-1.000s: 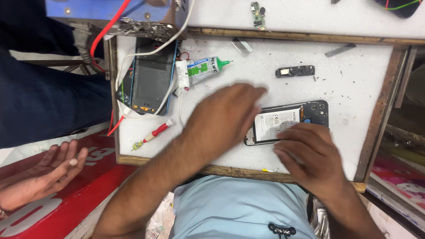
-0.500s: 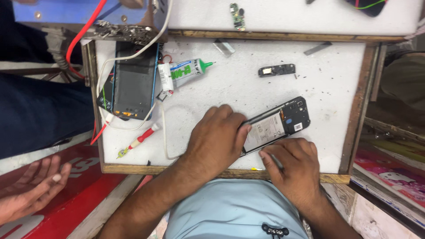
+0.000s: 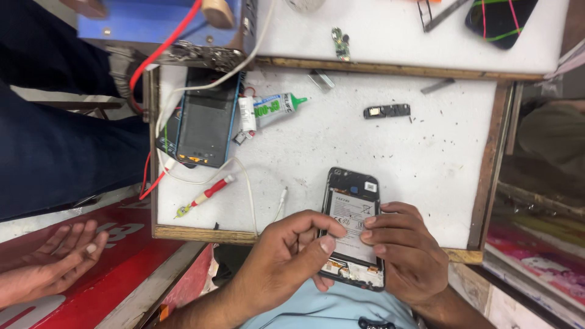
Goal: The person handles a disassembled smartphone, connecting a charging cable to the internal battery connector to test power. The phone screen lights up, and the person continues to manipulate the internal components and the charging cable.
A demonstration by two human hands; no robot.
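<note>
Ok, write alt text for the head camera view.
Two hands, left hand and right hand, hold an opened phone with its battery exposed at the near edge of a white worktable. A glue tube, another phone and a red probe lie farther left.

An opened phone (image 3: 353, 213) lies on the table (image 3: 426, 170), glue tube (image 3: 274, 106) far left behind it.

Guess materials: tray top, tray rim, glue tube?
Tray top: looks like white painted or laminated board, matte, scuffed and speckled. Tray rim: bare wood, brown with visible grain. Glue tube: probably soft plastic or thin metal, glossy white with a green plastic nozzle; can't tell which.
</note>
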